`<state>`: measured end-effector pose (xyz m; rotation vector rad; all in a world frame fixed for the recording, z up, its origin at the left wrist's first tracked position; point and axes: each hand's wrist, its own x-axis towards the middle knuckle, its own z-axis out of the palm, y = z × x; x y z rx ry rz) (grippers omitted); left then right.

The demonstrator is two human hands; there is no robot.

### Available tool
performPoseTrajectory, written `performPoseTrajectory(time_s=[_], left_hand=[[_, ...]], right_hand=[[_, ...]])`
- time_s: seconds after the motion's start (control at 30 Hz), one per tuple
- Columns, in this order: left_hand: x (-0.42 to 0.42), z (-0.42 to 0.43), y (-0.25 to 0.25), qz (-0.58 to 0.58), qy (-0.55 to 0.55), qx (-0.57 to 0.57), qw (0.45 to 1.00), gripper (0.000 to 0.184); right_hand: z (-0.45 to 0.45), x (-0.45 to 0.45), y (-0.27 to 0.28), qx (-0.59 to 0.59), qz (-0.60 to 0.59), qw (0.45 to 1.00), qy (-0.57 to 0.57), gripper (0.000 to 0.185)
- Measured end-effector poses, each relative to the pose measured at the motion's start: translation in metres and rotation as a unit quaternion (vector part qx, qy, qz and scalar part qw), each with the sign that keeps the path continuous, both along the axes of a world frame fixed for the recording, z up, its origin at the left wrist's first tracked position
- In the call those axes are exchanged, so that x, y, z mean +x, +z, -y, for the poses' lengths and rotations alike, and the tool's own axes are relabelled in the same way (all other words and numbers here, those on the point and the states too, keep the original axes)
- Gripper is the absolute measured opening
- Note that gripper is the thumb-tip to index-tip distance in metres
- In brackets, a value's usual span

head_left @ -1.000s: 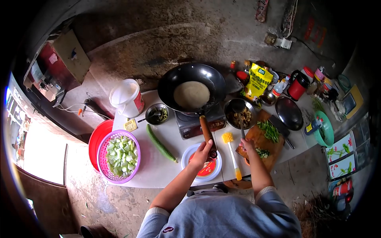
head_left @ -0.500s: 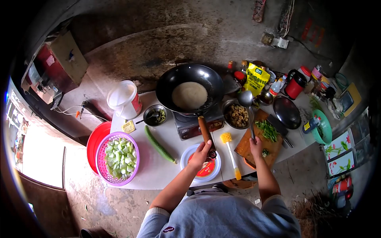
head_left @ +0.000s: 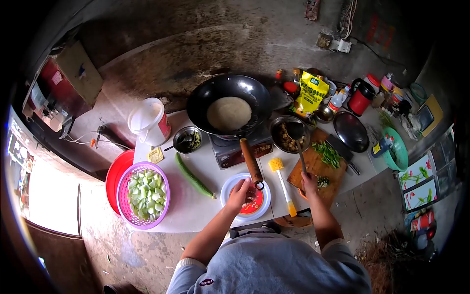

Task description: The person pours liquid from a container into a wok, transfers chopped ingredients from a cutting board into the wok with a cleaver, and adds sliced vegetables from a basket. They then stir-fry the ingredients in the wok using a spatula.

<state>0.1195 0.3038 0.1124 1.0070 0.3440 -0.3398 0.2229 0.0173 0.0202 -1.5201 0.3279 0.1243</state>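
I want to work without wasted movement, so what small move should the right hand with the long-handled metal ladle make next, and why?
Probably the right hand should scoop up some brown food pieces with the ladle: its head is already at the round steel bowl holding them, and the round black wok shows only pale liquid.

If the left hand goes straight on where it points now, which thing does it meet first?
Probably the wooden handle of the wok, just ahead of the left hand, but depth is unclear.
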Motion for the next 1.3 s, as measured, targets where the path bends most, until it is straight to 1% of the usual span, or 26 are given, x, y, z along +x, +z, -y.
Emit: performPoseTrajectory(time_s=[0.07, 0.13, 0.2, 0.27, 0.43, 0.5, 0.53, 0.6, 0.63, 0.67, 0.7, 0.73, 0.8, 0.83, 0.87, 0.9, 0.93, 0.97, 1.0, 1.03, 1.07, 1.13, 1.17, 1.2, 1.27, 1.3], left_hand=[[-0.013, -0.007, -0.013, -0.006, 0.007, 0.015, 1.000, 0.042], [-0.030, -0.019, -0.026, -0.040, 0.026, 0.103, 0.994, 0.041], [-0.055, -0.039, -0.067, -0.051, 0.031, 0.140, 0.988, 0.038], [-0.082, -0.058, -0.081, -0.084, 0.045, 0.166, 0.981, 0.036], [-0.131, -0.082, -0.094, -0.153, 0.077, 0.210, 0.962, 0.033], [-0.138, -0.084, -0.098, -0.155, 0.079, 0.214, 0.961, 0.032], [-0.139, -0.085, -0.096, -0.158, 0.081, 0.218, 0.960, 0.031], [-0.137, -0.084, -0.093, -0.148, 0.085, 0.207, 0.964, 0.032], [-0.135, -0.082, -0.090, -0.137, 0.090, 0.195, 0.967, 0.032], [-0.134, -0.081, -0.093, -0.136, 0.090, 0.194, 0.967, 0.032], [-0.131, -0.081, -0.099, -0.117, 0.073, 0.199, 0.970, 0.032], [-0.130, -0.081, -0.101, -0.097, 0.056, 0.203, 0.973, 0.032], [-0.125, -0.080, -0.098, -0.093, 0.034, 0.202, 0.974, 0.032], [-0.122, -0.080, -0.095, -0.083, 0.001, 0.218, 0.972, 0.032], [-0.121, -0.079, -0.095, -0.073, -0.033, 0.233, 0.969, 0.033], [-0.121, -0.078, -0.101, -0.068, -0.050, 0.238, 0.968, 0.034], [-0.120, -0.078, -0.108, -0.068, -0.056, 0.236, 0.968, 0.034], [-0.119, -0.077, -0.113, -0.062, -0.092, 0.236, 0.965, 0.035], [-0.119, -0.076, -0.118, -0.055, -0.129, 0.236, 0.961, 0.035], [-0.117, -0.072, -0.119, -0.070, -0.151, 0.252, 0.953, 0.034], [-0.115, -0.069, -0.120, -0.074, -0.165, 0.251, 0.951, 0.034], [-0.112, -0.062, -0.126, -0.048, -0.235, 0.276, 0.931, 0.032], [-0.108, -0.058, -0.125, -0.034, -0.248, 0.279, 0.927, 0.031], [-0.103, -0.054, -0.123, -0.021, -0.259, 0.268, 0.928, 0.026], [-0.093, -0.044, -0.127, 0.009, -0.252, 0.237, 0.938, 0.021], [-0.086, -0.040, -0.134, 0.002, -0.257, 0.226, 0.940, 0.020]], right_hand=[[-0.008, 0.002, -0.006, 0.003, -0.008, 1.000, 0.001, 0.025], [-0.017, 0.005, -0.008, -0.004, -0.041, 0.999, -0.005, 0.028], [-0.025, 0.008, -0.012, 0.002, -0.044, 0.999, -0.012, 0.030], [-0.033, 0.011, -0.010, -0.006, -0.055, 0.998, -0.028, 0.032], [-0.040, 0.021, -0.024, -0.018, -0.060, 0.998, -0.010, 0.031], [-0.043, 0.022, -0.026, 0.023, -0.065, 0.998, 0.012, 0.029], [-0.045, 0.022, -0.024, 0.022, -0.065, 0.998, 0.011, 0.029], [-0.050, 0.023, -0.020, -0.043, -0.132, 0.990, 0.012, 0.028], [-0.044, 0.029, -0.043, -0.044, -0.132, 0.990, 0.012, 0.028], [-0.029, 0.042, -0.093, -0.178, 0.041, 0.983, 0.004, 0.027], [-0.021, 0.049, -0.120, -0.305, 0.211, 0.929, -0.003, 0.026], [-0.022, 0.043, -0.114, -0.306, 0.211, 0.928, -0.004, 0.026], [-0.025, 0.019, -0.083, -0.263, 0.189, 0.942, -0.088, 0.031], [-0.038, -0.005, -0.044, -0.249, 0.179, 0.947, -0.099, 0.028], [-0.035, -0.020, -0.028, -0.252, 0.177, 0.946, -0.102, 0.028], [-0.032, -0.036, -0.019, -0.281, 0.173, 0.941, -0.079, 0.024], [-0.030, -0.051, -0.016, -0.311, 0.166, 0.934, -0.056, 0.021], [-0.024, -0.067, -0.016, -0.314, 0.162, 0.934, -0.060, 0.021], [-0.016, -0.084, -0.018, -0.412, 0.228, 0.880, -0.057, 0.018], [-0.009, -0.098, -0.021, -0.504, 0.288, 0.812, -0.052, 0.015], [-0.004, -0.112, -0.023, -0.509, 0.275, 0.814, -0.058, 0.015], [0.009, -0.154, -0.030, -0.531, 0.309, 0.785, -0.076, 0.009], [0.018, -0.173, -0.031, -0.542, 0.299, 0.783, -0.059, 0.009], [0.028, -0.194, -0.041, -0.564, 0.245, 0.785, -0.073, 0.009], [0.040, -0.234, -0.034, -0.570, 0.122, 0.810, -0.059, 0.008], [0.047, -0.255, -0.036, -0.576, 0.100, 0.808, -0.076, 0.008]])
